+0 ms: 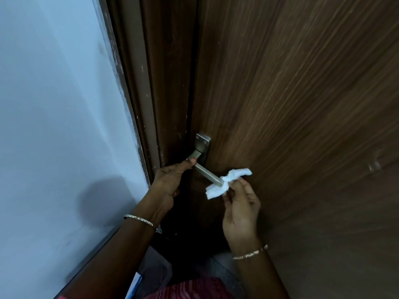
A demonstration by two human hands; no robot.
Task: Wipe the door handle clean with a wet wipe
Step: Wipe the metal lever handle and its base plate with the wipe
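A brushed-metal lever door handle [206, 172] sticks out from its backplate [202, 143] on a dark brown wooden door [291, 104]. My left hand [170, 180] is curled round the lever near its pivot, thumb on top. My right hand [240, 203] pinches a crumpled white wet wipe [224, 183] between thumb and fingertips. The wipe is draped over the free end of the lever and touches it.
The brown door frame [149, 104] runs just left of the handle. A pale blue-grey wall [54, 104] fills the left side. At the bottom are grey floor tiles [218, 266] and my red patterned clothing [190, 288].
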